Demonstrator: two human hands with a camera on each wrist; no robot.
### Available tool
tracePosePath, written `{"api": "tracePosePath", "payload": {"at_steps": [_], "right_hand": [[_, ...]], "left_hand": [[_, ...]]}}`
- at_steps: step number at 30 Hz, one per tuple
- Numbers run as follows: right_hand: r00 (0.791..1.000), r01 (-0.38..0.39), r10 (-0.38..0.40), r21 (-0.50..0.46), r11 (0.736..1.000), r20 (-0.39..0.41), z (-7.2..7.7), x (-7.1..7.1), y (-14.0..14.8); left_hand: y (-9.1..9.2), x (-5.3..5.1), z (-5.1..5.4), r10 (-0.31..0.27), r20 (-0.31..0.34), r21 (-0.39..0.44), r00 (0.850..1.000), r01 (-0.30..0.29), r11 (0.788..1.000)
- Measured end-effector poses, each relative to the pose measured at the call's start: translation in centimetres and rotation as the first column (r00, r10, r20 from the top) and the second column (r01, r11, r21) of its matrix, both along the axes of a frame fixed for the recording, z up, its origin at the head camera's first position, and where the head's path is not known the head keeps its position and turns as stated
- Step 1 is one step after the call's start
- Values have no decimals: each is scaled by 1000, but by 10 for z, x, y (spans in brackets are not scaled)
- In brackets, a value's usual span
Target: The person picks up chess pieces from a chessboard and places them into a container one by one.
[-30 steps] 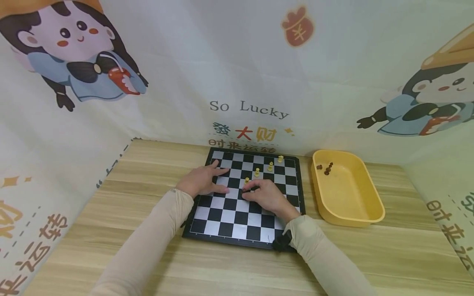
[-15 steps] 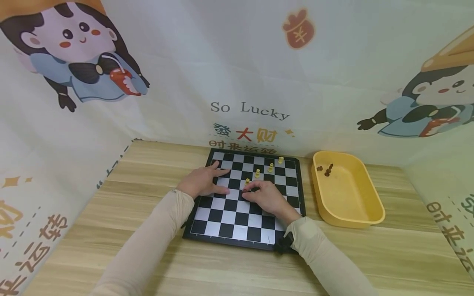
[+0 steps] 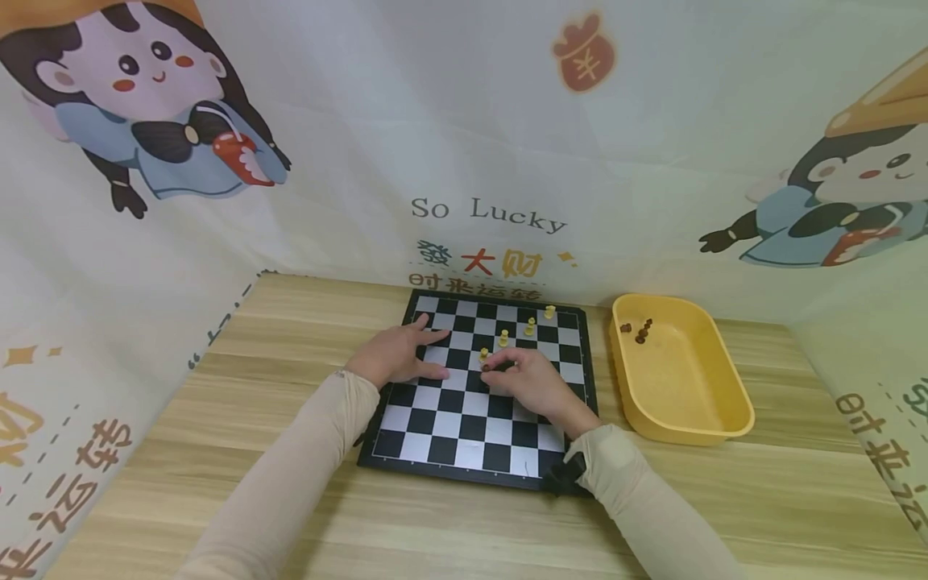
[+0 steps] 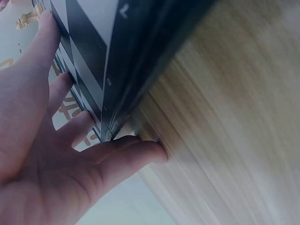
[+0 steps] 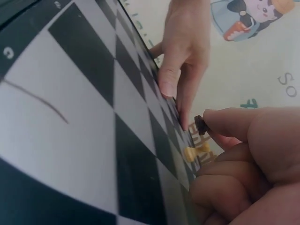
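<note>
My left hand (image 3: 391, 354) lies spread over the left side of the chessboard (image 3: 449, 404), thumb and some fingers touching its squares. In the left wrist view, other fingers reach past the board's edge toward the table. Near mid-board, my right hand (image 3: 532, 383) pinches a small dark brown chess piece (image 5: 200, 125) between thumb and forefinger. Most of that piece is hidden by the fingertips. Just behind it stands a yellow chess piece (image 3: 483, 354). More yellow pieces, including a middle one (image 3: 503, 337), run diagonally to a yellow piece (image 3: 549, 312) near the far right corner.
Right of the board, a yellow plastic tub (image 3: 685, 387) holds a few dark brown chess pieces (image 3: 642, 331) at its far left end. Board and tub are on a wood-grain table (image 3: 239, 387). A printed white cloth (image 3: 348, 161) stands up behind and at the sides.
My right hand has shifted slightly right with the brown chess piece, which now shows a little more at the fingertips. The left hand has stayed in place.
</note>
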State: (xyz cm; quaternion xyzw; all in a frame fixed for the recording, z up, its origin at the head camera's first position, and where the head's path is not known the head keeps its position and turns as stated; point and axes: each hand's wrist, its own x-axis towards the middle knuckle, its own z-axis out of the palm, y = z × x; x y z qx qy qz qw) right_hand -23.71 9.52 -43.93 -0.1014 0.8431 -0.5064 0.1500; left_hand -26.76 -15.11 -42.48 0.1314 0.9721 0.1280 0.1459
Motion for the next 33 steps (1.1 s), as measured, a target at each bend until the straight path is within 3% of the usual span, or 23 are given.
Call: {"api": "tracePosePath", "payload": {"at_steps": [15, 24, 33], "right_hand": [[998, 65, -63, 95, 993, -23, 17, -4, 23], [994, 78, -71, 76, 994, -84, 34, -8, 39], [991, 130, -126, 86, 988, -48, 52, -10, 55]], "left_hand": [[0, 1, 1, -3, 0, -5, 1000, 3, 1000], [2, 4, 4, -4, 11, 20, 1000, 4, 1000], [1, 3, 5, -6, 12, 9, 1000, 6, 1000]]}}
